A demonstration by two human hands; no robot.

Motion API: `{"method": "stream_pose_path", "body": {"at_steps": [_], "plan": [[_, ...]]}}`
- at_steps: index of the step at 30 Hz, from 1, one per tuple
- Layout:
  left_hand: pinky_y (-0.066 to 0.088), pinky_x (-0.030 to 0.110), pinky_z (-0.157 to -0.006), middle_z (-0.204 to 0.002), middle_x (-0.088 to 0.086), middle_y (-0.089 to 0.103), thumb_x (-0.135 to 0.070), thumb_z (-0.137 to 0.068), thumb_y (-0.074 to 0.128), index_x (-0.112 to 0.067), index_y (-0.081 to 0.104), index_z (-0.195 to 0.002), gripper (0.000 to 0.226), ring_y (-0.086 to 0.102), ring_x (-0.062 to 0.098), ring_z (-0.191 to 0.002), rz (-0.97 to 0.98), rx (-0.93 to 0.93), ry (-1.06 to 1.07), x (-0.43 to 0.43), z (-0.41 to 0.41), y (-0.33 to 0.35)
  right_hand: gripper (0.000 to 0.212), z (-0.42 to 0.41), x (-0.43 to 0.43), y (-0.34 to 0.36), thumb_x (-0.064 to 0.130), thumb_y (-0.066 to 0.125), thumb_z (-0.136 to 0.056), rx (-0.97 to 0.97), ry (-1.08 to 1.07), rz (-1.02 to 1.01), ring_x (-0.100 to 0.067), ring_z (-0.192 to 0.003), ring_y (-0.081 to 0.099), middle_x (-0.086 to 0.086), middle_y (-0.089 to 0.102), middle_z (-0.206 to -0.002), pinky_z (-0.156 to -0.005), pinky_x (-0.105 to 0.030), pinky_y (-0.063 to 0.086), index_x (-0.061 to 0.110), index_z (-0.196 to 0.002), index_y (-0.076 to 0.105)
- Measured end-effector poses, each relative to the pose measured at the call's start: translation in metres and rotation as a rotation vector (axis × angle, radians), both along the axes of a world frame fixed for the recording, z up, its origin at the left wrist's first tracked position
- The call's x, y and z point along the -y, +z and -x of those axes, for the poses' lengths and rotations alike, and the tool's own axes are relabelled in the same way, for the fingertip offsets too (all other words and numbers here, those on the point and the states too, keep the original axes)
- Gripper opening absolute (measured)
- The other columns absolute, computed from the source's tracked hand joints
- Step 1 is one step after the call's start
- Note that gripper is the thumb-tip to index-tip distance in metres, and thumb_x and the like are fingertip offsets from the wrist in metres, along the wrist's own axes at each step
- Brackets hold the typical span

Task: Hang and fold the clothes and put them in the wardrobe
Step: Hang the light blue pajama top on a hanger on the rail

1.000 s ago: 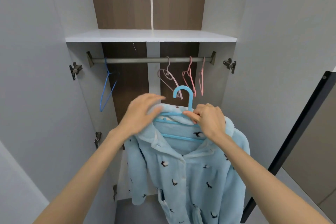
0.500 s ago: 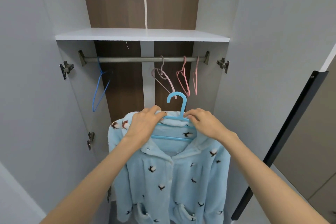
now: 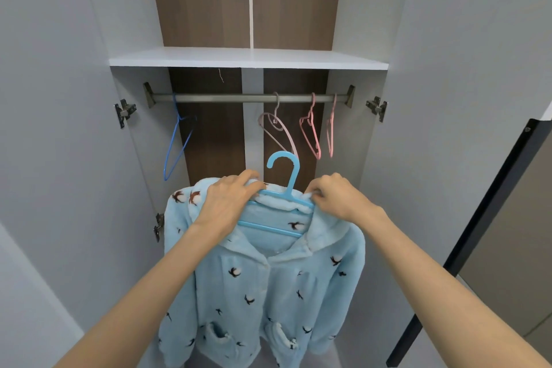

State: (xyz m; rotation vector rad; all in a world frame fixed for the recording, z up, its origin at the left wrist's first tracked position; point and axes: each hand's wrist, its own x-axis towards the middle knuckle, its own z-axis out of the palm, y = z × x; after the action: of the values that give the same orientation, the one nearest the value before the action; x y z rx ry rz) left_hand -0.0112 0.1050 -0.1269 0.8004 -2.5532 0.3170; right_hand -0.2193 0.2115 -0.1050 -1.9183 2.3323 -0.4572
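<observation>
**Jacket now square on the hanger, ready for the rail**

A second ago the jacket (image 3: 263, 287) sits skewed, with its left shoulder bunched under the palm. Now that shoulder is spread out to the left and both sides hang at about the same height. The collar lies open around the bars of the hanger (image 3: 283, 194). Judging by this, the dressing step is all but finished, and what is left is to lift the hook onto the rail (image 3: 227, 98).

The jacket is held in the air in front of the open wardrobe (image 3: 212, 134), below the rail and not yet touching it. The hook stands upright and free between the two hands, pointing left.

The left hand (image 3: 230, 203) lies palm down over the left arm of the hanger, its fingers curled over the bar and the collar under it. The right hand (image 3: 337, 197) is at the other end, with fingertips and thumb pinching the collar edge where it meets the hanger tip. Both forearms reach forward and slightly inward, wrists level.

On the rail, a blue hanger (image 3: 179, 143) hangs at the left and three pink hangers (image 3: 310, 134) at the right. The gap between them looks wide enough for the jacket. The shelf (image 3: 248, 58) sits close above the rail, so the hook will likely need to go in at a tilt.
</observation>
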Motion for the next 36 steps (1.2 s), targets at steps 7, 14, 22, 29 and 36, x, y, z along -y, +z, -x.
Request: {"method": "stream_pose_path", "body": {"at_steps": [7,14,22,29,36], "plan": [[0.027,0.021,-0.042,-0.102,0.000,0.062,-0.020,-0.079,0.074,-0.021,0.067,-0.095,0.018,0.061,0.019,-0.063,0.100,-0.027,0.005,-0.004,-0.014,0.009,0.030,0.002,0.005,0.010,0.007,0.049,-0.087,0.194,-0.451,0.469,-0.033,-0.088,0.063,-0.011,0.071,-0.094,-0.073,-0.028,0.044,0.017,-0.102,0.073],[0.034,0.028,-0.052,-0.126,-0.004,0.049,-0.031,-0.098,0.044,-0.024,0.052,-0.122,0.026,0.061,0.022,-0.076,0.093,0.018,0.156,0.000,-0.006,-0.002,0.028,0.005,-0.004,0.004,0.014,0.050,-0.092,0.216,-0.044,0.234,-0.021,-0.097,0.059,-0.002,0.066,-0.113,-0.085,-0.033,0.047,0.023,-0.116,0.062],[0.038,0.026,-0.046,-0.104,0.003,0.065,-0.014,-0.080,0.073,-0.015,0.066,-0.100,0.022,0.062,0.024,-0.064,0.103,-0.155,0.114,-0.013,0.006,0.006,0.045,0.007,-0.006,-0.004,0.049,0.048,-0.093,-0.095,0.090,0.140,-0.019,-0.103,0.046,0.002,0.045,-0.116,-0.088,-0.032,0.042,0.041,-0.136,0.038],[0.048,0.033,-0.070,-0.102,0.002,0.064,-0.015,-0.091,0.060,-0.014,0.065,-0.100,0.010,0.062,0.024,-0.083,0.075,-0.226,0.045,0.003,0.000,0.012,0.029,0.003,0.014,0.000,0.038,0.048,-0.097,0.070,0.282,0.024,-0.016,-0.092,0.061,0.004,0.064,-0.111,-0.079,-0.029,0.046,0.032,-0.125,0.051],[0.043,0.034,-0.091,-0.114,0.001,0.059,-0.021,-0.097,0.048,-0.014,0.060,-0.114,0.021,0.056,0.021,-0.102,-0.058,-0.247,0.009,0.058,-0.007,0.003,0.017,-0.007,0.067,-0.010,0.026,0.051,-0.096,0.418,0.354,-0.074,-0.013,-0.098,0.060,0.006,0.063,-0.112,-0.083,-0.029,0.050,0.031,-0.111,0.057]]}}
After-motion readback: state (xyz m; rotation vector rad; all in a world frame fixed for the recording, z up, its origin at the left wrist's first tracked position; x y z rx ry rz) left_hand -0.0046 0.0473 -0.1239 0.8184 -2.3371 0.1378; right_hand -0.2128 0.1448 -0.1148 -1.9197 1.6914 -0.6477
